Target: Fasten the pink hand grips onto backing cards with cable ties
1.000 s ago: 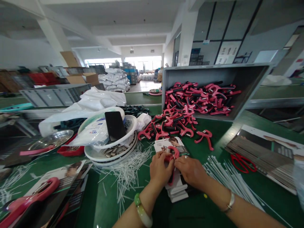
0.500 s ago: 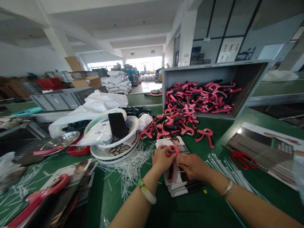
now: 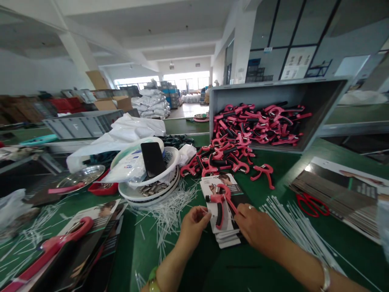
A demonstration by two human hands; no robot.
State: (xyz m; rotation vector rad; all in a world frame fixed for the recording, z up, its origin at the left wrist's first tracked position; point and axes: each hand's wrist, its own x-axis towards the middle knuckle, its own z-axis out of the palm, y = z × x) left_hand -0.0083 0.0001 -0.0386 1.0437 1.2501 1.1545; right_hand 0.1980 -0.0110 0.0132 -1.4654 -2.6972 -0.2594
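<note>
A pink spring clamp (image 3: 219, 198) with a black pad lies on a small stack of printed cards (image 3: 209, 184) in front of me. What looks like a thin white tie crosses it. My right hand (image 3: 258, 227) is closed at the clamp's right handle, its fingertips on the handle's end. Left of the stack, my left hand (image 3: 194, 223) has thumb and forefinger pinched together, apart from the clamp's body. Whatever sits in that pinch is too small to make out. Just right of my right hand lie loose white cable ties (image 3: 285, 219).
A grey crate (image 3: 322, 117) tipped on its side spills many pink clamps (image 3: 225, 152). Stacked bowls (image 3: 146, 198) with a phone (image 3: 152, 159) stand left. Red scissors (image 3: 311, 205) lie by a card pile (image 3: 328, 190). Carded clamps (image 3: 67, 239) lie front left.
My left hand has left the clamp and drawn back left and down. My right hand has shifted slightly right and down. The clamp now shows more fully on the cards.
</note>
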